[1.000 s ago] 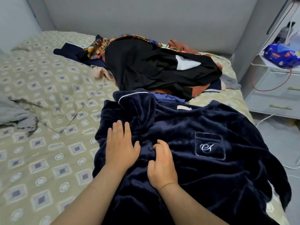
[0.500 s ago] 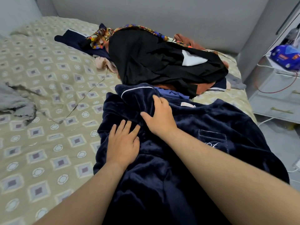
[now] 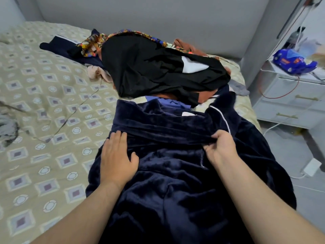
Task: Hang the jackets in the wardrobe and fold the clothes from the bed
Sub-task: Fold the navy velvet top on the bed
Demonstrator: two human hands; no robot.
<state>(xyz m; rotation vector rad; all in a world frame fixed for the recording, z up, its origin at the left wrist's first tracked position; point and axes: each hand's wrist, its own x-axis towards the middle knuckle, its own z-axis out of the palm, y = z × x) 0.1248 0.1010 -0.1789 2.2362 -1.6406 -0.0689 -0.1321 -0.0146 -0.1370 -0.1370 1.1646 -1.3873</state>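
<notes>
Right grip [image 3: 219,150] shifted right, pinching robe [image 3: 175,182] fold | left grip [image 3: 117,159] flat atop

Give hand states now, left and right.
Left hand: open, pressed flat on the navy robe.
Right hand: pinching a fold of the navy robe.

- A navy robe [image 3: 175,182] lies spread on the patterned bed [image 3: 44,103], from centre to 6 o'clock.
- The left hand [image 3: 117,159] rests flat on it at 7 o'clock.
- The right hand [image 3: 220,150] pinches a fold of it at 4 o'clock.
- A black garment [image 3: 149,67] tops the clothes heap at 12 o'clock.
- A white nightstand [image 3: 288,103] stands at 3 o'clock.
</notes>
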